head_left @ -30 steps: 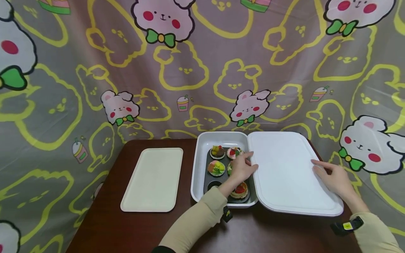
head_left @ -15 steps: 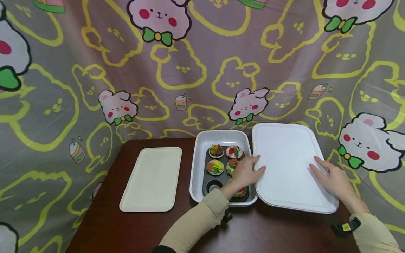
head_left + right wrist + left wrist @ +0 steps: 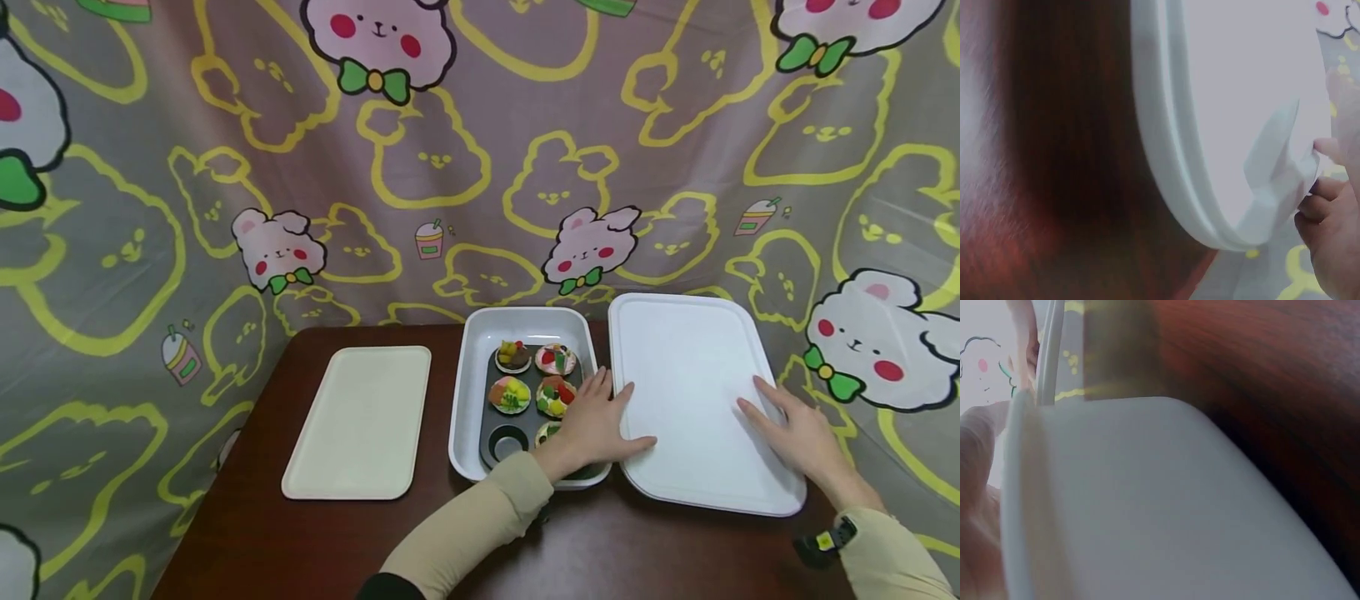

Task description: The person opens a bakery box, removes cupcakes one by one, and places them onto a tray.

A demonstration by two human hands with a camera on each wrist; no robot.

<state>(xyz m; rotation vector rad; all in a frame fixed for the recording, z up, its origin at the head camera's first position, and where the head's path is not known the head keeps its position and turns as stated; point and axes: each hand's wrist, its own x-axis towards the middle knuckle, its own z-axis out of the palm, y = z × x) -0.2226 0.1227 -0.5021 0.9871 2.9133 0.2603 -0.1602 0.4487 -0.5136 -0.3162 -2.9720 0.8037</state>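
A white lid [image 3: 690, 400] with a grooved rim lies to the right of a white box [image 3: 467, 392]. My right hand [image 3: 798, 437] holds its right edge, thumb and index finger over the top; in the right wrist view, the other fingers are bent at the rim. With fingers spread, my left hand [image 3: 592, 421] is between box and lid, its thumb over the lid's left edge. Inside the box sits a dark muffin pan [image 3: 525, 417] with several decorated tarts [image 3: 510, 394] in its cups. The front left cup holds nothing; my left hand partly covers the front right tart.
A cream tray [image 3: 360, 425] lies on the left of the dark wooden table [image 3: 300, 550]. Behind the table hangs a patterned cloth [image 3: 450, 192]. Box and lid stand close together, with a narrow gap at the back.
The lid has shifted right, away from the box. My left hand has gone from gripping its left edge to spread fingers. The right hand stays at the right edge.
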